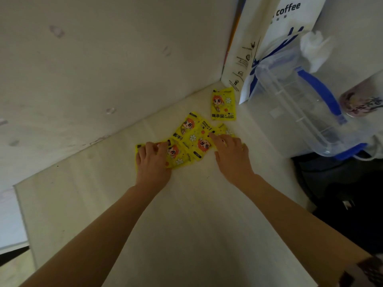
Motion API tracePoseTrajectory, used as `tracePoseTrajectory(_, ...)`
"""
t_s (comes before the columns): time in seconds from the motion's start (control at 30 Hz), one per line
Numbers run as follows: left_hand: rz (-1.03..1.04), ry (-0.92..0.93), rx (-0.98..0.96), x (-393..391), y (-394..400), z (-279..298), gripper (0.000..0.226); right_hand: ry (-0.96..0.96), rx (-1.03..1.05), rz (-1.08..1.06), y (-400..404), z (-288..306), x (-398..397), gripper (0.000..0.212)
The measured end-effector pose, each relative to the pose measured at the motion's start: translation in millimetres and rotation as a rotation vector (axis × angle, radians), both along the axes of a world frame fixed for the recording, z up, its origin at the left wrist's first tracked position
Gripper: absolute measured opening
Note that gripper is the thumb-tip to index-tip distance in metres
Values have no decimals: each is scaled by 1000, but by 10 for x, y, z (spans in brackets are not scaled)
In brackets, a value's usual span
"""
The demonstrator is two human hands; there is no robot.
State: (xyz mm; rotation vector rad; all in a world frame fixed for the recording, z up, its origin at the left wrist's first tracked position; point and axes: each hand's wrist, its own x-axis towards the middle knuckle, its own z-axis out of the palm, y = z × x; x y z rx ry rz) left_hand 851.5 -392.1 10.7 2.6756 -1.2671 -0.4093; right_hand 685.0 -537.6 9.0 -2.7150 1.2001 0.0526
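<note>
Yellow packets overlap beside wall.

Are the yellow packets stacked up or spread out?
Spread out: packets lie flat in an overlapping row under the left hand and right hand; lone packet apart.

At least five yellow cartoon-printed foil packets lie left of one clear plastic jug with a blue handle; overlaps hide any others. One white paper coffee bag stands behind that jug.

Dimly lit pale tabletop meeting a scuffed off-white wall in a corner, where a white paper coffee bag and clear blue-handled pitcher sit at right.
</note>
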Motion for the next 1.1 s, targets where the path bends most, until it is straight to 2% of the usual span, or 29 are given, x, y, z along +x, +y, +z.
tracePoseTrajectory(0.07,10,25,72,-13,7,46,76,-46,41,-86,-87,58,6,52)
tracePoseTrajectory(0.23,102,180,170,-28,-51,131,90,20,156,-280,-330,124,65,68)
tracePoseTrajectory(0.4,197,280,24,-53,-152,143,55,32,276,-344,-392,116,128,67)
tracePoseTrajectory(0.5,227,355,0,-78,-199,138,52,31,298,-385,-392,108,126,48)
tracePoseTrajectory(0.57,238,367,-4,-126,-216,133,59,11,302,-366,-376,100,106,36)
tracePoseTrajectory(0.67,249,349,-4,-200,-227,124,64,-38,325,-307,-325,97,64,35)
tracePoseTrajectory(0.9,221,446,-33,-141,-60,183,34,-59,380,-251,-341,219,-50,34)
tracePoseTrajectory(0.97,144,384,65,-8,53,197,34,-64,380,-172,-387,266,-50,29)
tracePoseTrajectory(1.1,-30,129,215,298,176,233,30,19,413,71,-417,371,56,26)
